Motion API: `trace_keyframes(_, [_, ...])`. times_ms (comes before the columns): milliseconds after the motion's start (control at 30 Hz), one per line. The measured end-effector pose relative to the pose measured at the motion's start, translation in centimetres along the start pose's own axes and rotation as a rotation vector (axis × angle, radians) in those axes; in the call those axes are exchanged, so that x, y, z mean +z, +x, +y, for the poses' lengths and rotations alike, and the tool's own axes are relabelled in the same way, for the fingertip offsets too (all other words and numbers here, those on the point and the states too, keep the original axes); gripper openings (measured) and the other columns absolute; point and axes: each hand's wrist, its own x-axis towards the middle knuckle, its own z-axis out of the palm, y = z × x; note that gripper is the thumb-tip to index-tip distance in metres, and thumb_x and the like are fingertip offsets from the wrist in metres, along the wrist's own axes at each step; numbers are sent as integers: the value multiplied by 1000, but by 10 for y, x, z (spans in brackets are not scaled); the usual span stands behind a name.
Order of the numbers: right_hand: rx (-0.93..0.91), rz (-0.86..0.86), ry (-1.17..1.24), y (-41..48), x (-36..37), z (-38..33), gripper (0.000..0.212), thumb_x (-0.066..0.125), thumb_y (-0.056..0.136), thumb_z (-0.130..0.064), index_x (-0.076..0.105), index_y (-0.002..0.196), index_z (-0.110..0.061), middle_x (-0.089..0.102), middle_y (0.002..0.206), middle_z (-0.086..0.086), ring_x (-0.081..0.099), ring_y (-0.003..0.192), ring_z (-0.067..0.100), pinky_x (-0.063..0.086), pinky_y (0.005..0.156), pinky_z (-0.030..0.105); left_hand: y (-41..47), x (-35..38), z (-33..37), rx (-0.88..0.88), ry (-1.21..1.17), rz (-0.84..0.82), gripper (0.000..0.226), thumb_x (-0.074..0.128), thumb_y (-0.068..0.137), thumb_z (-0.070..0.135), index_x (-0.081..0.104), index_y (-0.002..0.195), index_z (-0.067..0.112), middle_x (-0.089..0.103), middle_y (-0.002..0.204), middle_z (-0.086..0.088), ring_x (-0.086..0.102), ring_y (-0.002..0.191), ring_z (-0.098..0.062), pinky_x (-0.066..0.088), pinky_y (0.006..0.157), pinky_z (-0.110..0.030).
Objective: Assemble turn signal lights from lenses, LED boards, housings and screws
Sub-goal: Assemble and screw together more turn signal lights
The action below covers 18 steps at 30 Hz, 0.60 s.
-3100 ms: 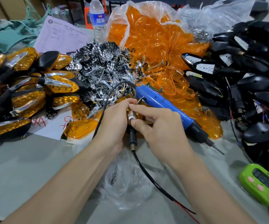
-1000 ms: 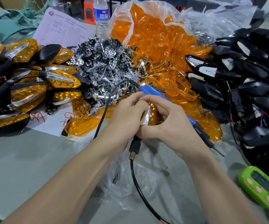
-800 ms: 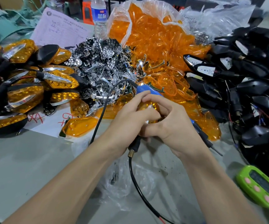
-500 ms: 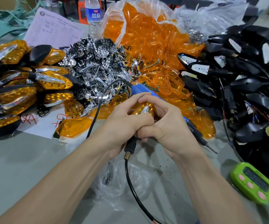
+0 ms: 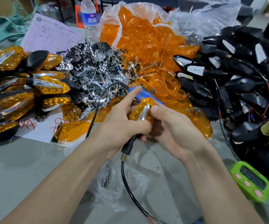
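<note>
1. Grey worktable [image 5: 25, 167] heaped with parts; at centre, both hands hold one turn signal light [image 5: 142, 110].
2. Compared with half a second ago, the right hand [image 5: 174, 131] has slid off the lens top, baring more amber and chrome. Its thumb presses the tip, with fingers curled beneath.
3. Left hand [image 5: 122, 126] grips the stem, index finger extended.
4. Upper centre, a clear plastic bag [image 5: 146, 8] holds orange lenses [image 5: 146, 39].
5. Lower centre, a small clear bag [image 5: 127, 191] holds dark pieces too small to name.

Bright, even light | soft shadows | glare on chrome | edges warped, blurred
</note>
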Motion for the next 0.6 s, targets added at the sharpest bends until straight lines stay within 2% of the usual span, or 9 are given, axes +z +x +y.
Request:
trace_keyframes(67, [-15, -12, -62, 2, 4, 6, 49, 68, 89, -18, 61, 137, -11, 69, 110, 18, 61, 77, 26, 52, 62, 37, -3, 1, 2, 51, 119, 3, 109, 71, 65, -2, 35, 158, 42, 74, 115, 3, 64, 65, -24, 58, 61, -45])
trace_keyframes(100, [-29, -22, -74, 3, 6, 7, 48, 70, 88, -18, 62, 135, -14, 70, 107, 12, 60, 80, 28, 51, 69, 40, -4, 1, 3, 74, 168, 8, 109, 71, 65, 0, 34, 158, 43, 75, 114, 4, 65, 67, -25, 57, 64, -49])
trace_keyframes(167, [-57, -27, -70, 2, 8, 6, 41, 72, 84, -16, 66, 124, -13, 67, 107, 14, 57, 89, 34, 47, 79, 48, -6, 0, 5, 111, 246, 7, 110, 72, 66, 3, 32, 159, 46, 75, 111, 7, 63, 71, -23, 54, 64, -45])
trace_keyframes(267, [-72, -30, -3, 1, 8, 5, 33, 67, 83, -3, 65, 115, -10, 66, 103, 16, 65, 85, 31, 56, 74, 39, -8, 2, 6, 157, 302, -10, 112, 71, 64, 2, 31, 159, 46, 75, 111, 4, 58, 69, -18, 48, 61, -34])
trace_keyframes(367, [-69, -29, 32, 0, 8, 6, 36, 68, 82, 2, 63, 117, -7, 65, 103, 18, 65, 86, 32, 57, 74, 38, -8, 3, 5, 175, 310, -10, 112, 71, 64, 1, 32, 158, 48, 76, 111, 2, 57, 68, -21, 46, 59, -35])
trace_keyframes(467, [-74, -17, -48, 1, 10, 3, 37, 69, 83, 5, 62, 118, -7, 63, 105, 20, 62, 89, 34, 53, 77, 41, -6, 1, 5, 164, 406, 18, 119, 75, 64, 10, 19, 160, 53, 75, 112, 14, 68, 70, -18, 51, 60, -37])
trace_keyframes(533, [-128, 13, -156, 0, 6, -2, 37, 65, 85, 5, 62, 120, -8, 64, 105, 20, 62, 91, 33, 53, 77, 38, -5, 1, 6, 188, 511, 78, 128, 79, 61, 21, 6, 158, 59, 69, 126, 26, 71, 84, -4, 55, 70, -31])
trace_keyframes(600, [-199, 36, -232, -3, 0, -7, 37, 64, 88, 9, 62, 120, -8, 70, 102, 17, 66, 86, 26, 56, 74, 30, -6, 1, 7, 228, 529, 156, 133, 87, 57, 30, 3, 154, 66, 50, 148, 33, 68, 106, 6, 58, 86, -31])
